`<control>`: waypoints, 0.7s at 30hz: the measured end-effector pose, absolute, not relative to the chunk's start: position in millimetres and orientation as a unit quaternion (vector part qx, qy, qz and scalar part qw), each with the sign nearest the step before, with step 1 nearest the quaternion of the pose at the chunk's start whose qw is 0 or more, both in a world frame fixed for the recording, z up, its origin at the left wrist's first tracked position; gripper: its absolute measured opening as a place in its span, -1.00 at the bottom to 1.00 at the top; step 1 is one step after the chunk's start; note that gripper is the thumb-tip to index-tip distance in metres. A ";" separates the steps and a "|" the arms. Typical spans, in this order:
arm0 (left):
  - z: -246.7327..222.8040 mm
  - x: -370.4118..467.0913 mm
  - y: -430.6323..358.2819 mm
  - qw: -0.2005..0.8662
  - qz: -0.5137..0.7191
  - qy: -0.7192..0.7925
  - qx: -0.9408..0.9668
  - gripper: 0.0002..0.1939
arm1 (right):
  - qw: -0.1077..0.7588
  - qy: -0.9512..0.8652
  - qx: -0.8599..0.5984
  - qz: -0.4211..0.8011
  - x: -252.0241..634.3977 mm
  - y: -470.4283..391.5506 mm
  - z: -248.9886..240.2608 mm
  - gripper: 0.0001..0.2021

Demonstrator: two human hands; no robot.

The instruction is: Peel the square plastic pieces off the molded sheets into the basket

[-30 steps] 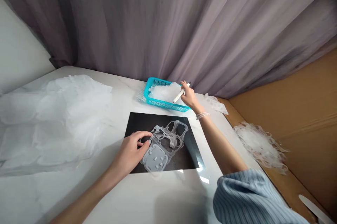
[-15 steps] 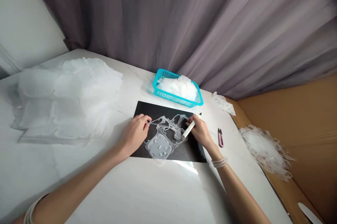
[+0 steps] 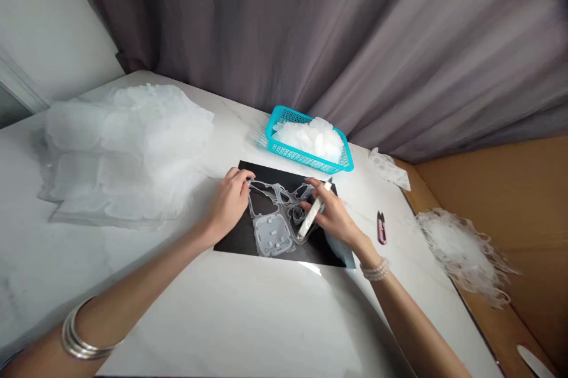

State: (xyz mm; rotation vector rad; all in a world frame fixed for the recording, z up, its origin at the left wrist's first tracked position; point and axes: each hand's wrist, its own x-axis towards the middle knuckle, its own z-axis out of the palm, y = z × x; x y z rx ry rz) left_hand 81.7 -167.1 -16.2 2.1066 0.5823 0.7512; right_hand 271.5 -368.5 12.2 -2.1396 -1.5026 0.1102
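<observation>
A translucent, rubbery-looking moulded sheet (image 3: pixel 271 235) lies over a black mat (image 3: pixel 235 242); it has a rounded square panel with small raised nubs and a web of thin strips. My left hand (image 3: pixel 231 200) pinches the sheet's upper left corner between thumb and fingertips. Tucked in my right hand (image 3: pixel 335 215) is a slim white-handled tool (image 3: pixel 315 210) with a dark tip pointing up and away. The fingers of that hand are partly spread over the strips at the sheet's right side. Whether they grip the strips too, I cannot tell.
Behind the mat stands a turquoise basket (image 3: pixel 306 159) filled with translucent pieces. A big stack of similar sheets (image 3: pixel 128 153) lies at left. To the right are pink thread snips (image 3: pixel 381 228), a flat translucent piece (image 3: pixel 389 168) and a heap of stringy scraps (image 3: pixel 461 254) beside the table edge.
The sheet has turned and shifted on the mat, its strips now lying nearer my right fingers. My right hand has opened its fingers somewhat, keeping the white-handled tool. The whole view has shifted slightly.
</observation>
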 end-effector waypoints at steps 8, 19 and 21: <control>-1.0 84.4 -177.8 0.482 0.333 0.160 0.795 -0.77 | 0.296 -0.652 -0.679 0.161 250.0 -290.3 40.1 -0.71; 11.7 77.1 -196.3 0.801 0.045 0.161 0.575 -0.24 | 0.534 -0.450 -0.701 0.147 232.5 -329.5 121.1 -0.62; 12.1 77.4 -198.3 0.810 0.033 0.128 0.571 -0.38 | 0.570 -0.408 -0.701 0.129 221.4 -343.5 138.1 -0.59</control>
